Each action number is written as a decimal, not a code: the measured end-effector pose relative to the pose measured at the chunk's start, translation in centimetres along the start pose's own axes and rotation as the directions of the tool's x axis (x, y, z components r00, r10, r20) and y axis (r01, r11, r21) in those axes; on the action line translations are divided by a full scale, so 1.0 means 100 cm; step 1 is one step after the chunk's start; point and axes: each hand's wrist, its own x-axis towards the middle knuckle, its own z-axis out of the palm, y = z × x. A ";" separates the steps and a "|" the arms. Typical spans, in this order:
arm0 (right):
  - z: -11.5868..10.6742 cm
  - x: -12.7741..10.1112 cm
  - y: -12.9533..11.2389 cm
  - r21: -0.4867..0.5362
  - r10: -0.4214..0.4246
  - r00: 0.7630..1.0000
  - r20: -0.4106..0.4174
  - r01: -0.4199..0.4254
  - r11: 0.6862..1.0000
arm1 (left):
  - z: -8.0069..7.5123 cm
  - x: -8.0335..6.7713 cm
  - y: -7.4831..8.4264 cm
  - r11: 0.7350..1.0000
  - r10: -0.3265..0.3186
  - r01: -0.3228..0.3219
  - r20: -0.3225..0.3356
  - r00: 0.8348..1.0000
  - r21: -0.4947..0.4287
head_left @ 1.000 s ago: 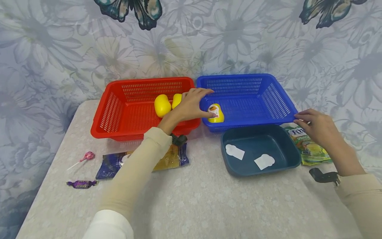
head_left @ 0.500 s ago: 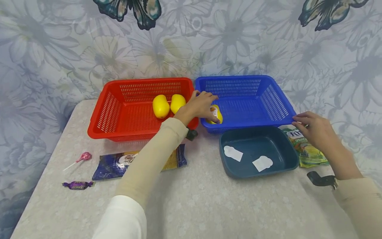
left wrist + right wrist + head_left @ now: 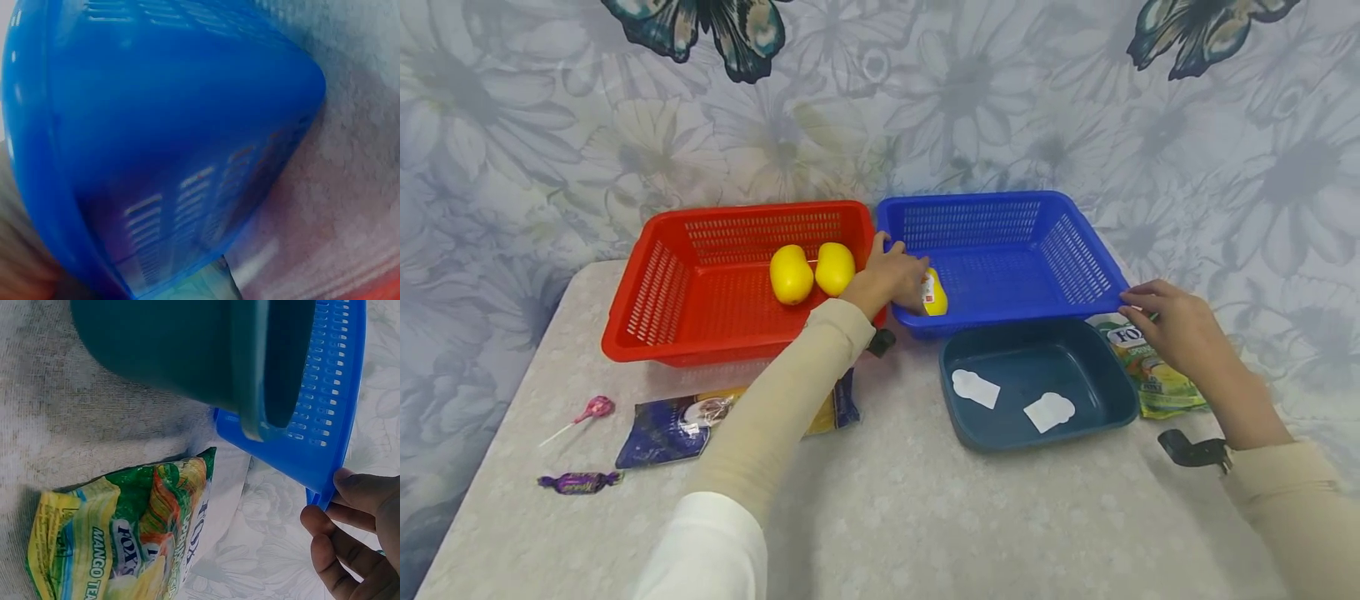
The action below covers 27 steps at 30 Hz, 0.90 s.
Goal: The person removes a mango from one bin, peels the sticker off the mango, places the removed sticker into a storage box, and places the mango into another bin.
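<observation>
At the left end of the blue basket (image 3: 1000, 271), my left hand (image 3: 891, 277) reaches over the rim with curled fingers and grips a yellow mango-shaped thing (image 3: 936, 302) with a white label. Its fingertips are hidden, and only the right side of the yellow thing shows. In the left wrist view the outer wall of the blue basket (image 3: 169, 106) fills most of the picture. My right hand (image 3: 1176, 325) pinches the front right corner of the basket's rim; in the right wrist view its thumb (image 3: 362, 485) lies on one side and fingers on the other.
Two more yellow mango-shaped things (image 3: 792, 275) lie in the red basket (image 3: 722, 300). A dark teal tray (image 3: 1022, 437) with two white cutouts stands in front. Around lie a green Fox's sweets bag (image 3: 1165, 383), a blue-gold packet (image 3: 662, 429), a lollipop (image 3: 597, 407) and a purple-wrapped candy (image 3: 580, 483).
My left hand has lowered into the blue basket's left end, and its fingers have closed about the labelled yellow thing. The right hand keeps its pinch on the rim. The head view has shifted slightly.
</observation>
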 end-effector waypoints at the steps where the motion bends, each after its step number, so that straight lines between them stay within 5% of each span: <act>1: 0.000 0.000 -0.001 0.002 0.003 1.000 0.004 -0.003 1.000 | 0.001 0.000 0.000 1.000 -0.002 0.002 0.002 1.000 0.000; 9: 0.000 -0.001 -0.002 0.000 0.007 1.000 -0.012 -0.007 1.000 | 0.005 0.001 -0.001 1.000 0.022 -0.022 -0.102 0.995 -0.002; 18: 0.004 -0.003 -0.003 0.000 0.003 1.000 -0.012 -0.003 1.000 | 0.012 -0.004 -0.006 0.992 0.023 -0.047 -0.206 0.978 -0.115; 27: 0.003 -0.002 -0.002 -0.011 -0.002 1.000 -0.023 0.001 1.000 | -0.001 -0.017 -0.008 0.975 0.021 -0.081 -0.279 0.960 -0.205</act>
